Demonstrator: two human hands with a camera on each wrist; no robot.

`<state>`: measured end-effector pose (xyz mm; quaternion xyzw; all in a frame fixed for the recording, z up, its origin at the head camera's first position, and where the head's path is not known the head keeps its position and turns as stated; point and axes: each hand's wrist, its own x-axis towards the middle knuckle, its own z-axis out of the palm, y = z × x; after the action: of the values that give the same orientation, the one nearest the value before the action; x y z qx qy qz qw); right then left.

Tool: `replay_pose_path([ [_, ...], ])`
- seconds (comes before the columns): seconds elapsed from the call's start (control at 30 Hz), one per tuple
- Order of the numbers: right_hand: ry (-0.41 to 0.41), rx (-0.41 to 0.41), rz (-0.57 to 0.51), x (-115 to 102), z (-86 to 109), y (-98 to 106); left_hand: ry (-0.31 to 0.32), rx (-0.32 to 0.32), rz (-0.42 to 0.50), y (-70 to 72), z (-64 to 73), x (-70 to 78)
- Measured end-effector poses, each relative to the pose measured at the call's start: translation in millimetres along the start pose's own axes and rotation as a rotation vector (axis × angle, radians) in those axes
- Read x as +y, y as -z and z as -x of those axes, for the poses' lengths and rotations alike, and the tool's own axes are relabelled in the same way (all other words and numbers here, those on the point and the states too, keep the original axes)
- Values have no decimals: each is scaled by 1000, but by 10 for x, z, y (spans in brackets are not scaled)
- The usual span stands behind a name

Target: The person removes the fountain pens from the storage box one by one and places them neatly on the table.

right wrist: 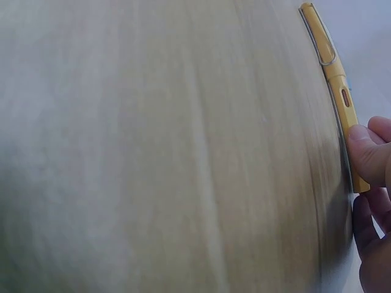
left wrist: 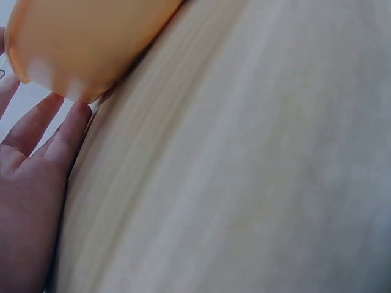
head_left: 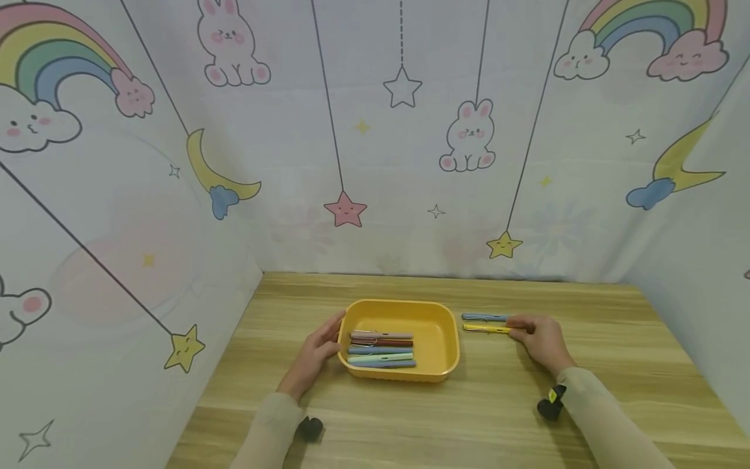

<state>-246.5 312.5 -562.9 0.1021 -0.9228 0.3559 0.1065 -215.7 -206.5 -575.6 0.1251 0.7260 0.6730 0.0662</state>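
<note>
A yellow plastic box (head_left: 400, 376), open at the top, sits on the table. Several capped pens (head_left: 382, 350) lie side by side in its left part, in grey-pink, dark red, blue and pale green. My left hand (head_left: 314, 358) touches the box's left wall, fingers fairly straight, as the left wrist view also shows. To the right of the box, my right hand (head_left: 541, 339) pinches the end of a yellow pen (right wrist: 330, 70) with a wire clip. A blue pen (head_left: 485, 317) lies just behind the yellow one, its right end by my fingertips.
The wood-grain table (head_left: 410, 430) ends at a printed cloth backdrop (head_left: 404, 241) behind, with more cloth at both sides. Dark wrist devices (head_left: 551, 404) sit at both sleeve cuffs.
</note>
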Motion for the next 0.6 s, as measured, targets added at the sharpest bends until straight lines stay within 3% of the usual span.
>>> replay_pose_path([
  [0.6, -8, -11, -4, -57, 17, 24, -8, 1, -3, -6, 0, 1],
])
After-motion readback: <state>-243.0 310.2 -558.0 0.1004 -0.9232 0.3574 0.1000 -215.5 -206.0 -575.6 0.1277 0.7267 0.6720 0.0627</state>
